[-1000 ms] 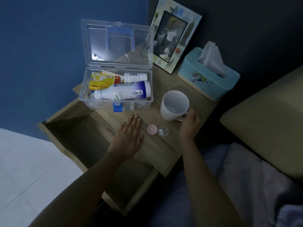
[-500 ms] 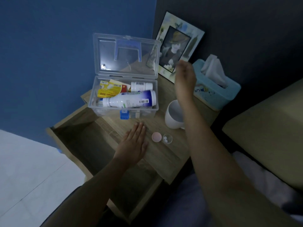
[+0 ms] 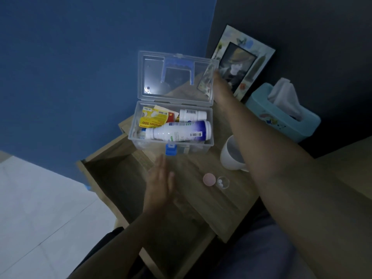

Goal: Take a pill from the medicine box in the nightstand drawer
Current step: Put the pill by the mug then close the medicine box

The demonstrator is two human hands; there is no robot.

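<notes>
The clear medicine box [image 3: 191, 147] stands on the nightstand with its lid [image 3: 153, 77] raised. A large white bottle [image 3: 177, 132], a smaller white bottle [image 3: 192, 115] and a yellow carton [image 3: 154, 120] lie inside it. My right hand [image 3: 219, 86] is at the lid's right edge, and its fingers are hidden behind that edge. My left hand [image 3: 161, 182] hovers flat and empty over the nightstand's front, slightly blurred. A pink cap [image 3: 209, 179] and a small clear cup holding two white pills [image 3: 223, 182] rest on the wood to its right.
The nightstand drawer [image 3: 112, 178] is pulled out at the left, dark inside. A white mug [image 3: 228, 158] sits under my right forearm. A picture frame [image 3: 252, 61] and a teal tissue box [image 3: 281, 119] stand at the back right. The bed [image 3: 346, 162] borders the right.
My right hand left the mug, rose past the picture frame and now sits at the lid's right edge. My left hand lifted slightly off the nightstand.
</notes>
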